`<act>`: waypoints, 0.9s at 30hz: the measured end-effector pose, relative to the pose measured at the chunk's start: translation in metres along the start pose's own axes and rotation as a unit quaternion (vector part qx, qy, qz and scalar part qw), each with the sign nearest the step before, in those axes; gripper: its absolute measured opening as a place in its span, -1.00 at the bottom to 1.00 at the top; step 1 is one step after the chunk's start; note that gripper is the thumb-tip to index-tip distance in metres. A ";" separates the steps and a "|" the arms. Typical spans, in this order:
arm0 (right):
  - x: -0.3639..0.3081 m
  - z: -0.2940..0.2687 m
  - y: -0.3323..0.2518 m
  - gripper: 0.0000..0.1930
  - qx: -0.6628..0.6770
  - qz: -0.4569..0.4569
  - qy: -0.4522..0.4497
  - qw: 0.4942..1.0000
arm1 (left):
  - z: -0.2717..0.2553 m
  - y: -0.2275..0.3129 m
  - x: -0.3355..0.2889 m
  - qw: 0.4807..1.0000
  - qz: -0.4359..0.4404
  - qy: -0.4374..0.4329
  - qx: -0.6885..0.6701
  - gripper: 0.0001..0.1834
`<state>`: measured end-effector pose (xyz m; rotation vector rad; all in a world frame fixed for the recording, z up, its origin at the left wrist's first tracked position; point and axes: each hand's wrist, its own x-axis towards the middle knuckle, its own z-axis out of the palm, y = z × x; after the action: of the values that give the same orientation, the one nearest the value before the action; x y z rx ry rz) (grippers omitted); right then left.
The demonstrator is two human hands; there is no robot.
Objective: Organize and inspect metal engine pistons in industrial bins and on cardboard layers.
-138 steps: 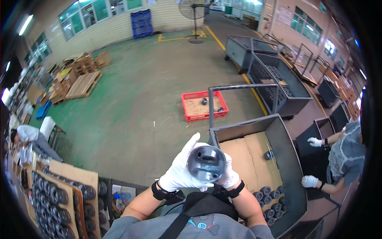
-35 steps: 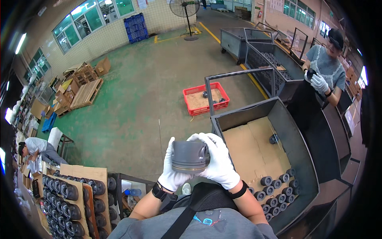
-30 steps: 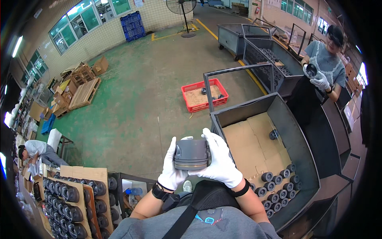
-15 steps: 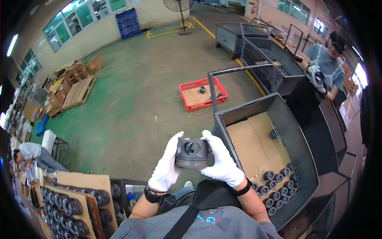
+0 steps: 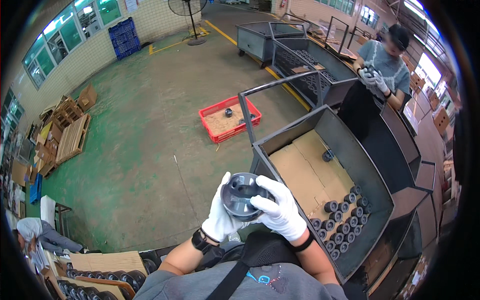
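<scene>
A dark grey engine piston [image 5: 244, 196] is held in front of my body, a round end of it tilted up toward me. My left hand [image 5: 216, 212], in a white glove, wraps its left side. Against its right side and upper edge are the fingers and thumb of my right hand [image 5: 280, 207], gloved too. To the right stands a dark metal bin [image 5: 382, 187] lined with cardboard [image 5: 300, 165]. Rows of pistons [image 5: 343, 228] stand in its near end, and a single piston [image 5: 328, 155] sits farther back.
A red crate [image 5: 230, 135] with a few dark parts rests on the floor ahead. At lower left, more pistons [image 5: 100, 275] lie between cardboard sheets. A co-worker [image 5: 382, 65] stands beyond the bin, holding a dark part. Pallets [image 5: 73, 138] and another person [image 5: 40, 232] are at left.
The piston has turned in my hands from side-on to a round end facing up. My right fingers have shifted over its edge. The surroundings have slid left in view.
</scene>
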<state>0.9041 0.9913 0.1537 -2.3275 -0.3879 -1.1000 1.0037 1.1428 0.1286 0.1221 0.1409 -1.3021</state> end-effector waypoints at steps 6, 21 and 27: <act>-0.002 -0.031 0.006 0.10 0.052 0.180 -0.060 0.981 | -0.027 0.019 0.040 0.993 0.024 -0.092 0.077 -0.08; -0.059 -0.073 0.192 -0.48 0.355 0.558 -0.159 0.733 | -0.016 -0.031 0.216 0.887 0.146 0.202 0.389 -0.34; -0.215 -0.075 0.300 -0.69 0.394 0.700 0.022 0.595 | -0.135 -0.052 0.332 0.550 0.087 0.276 0.783 -0.49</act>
<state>0.8616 0.6969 -0.0767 -1.0781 0.7838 -0.0404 1.0347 0.8367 -0.0623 2.0592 -0.5619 -0.7487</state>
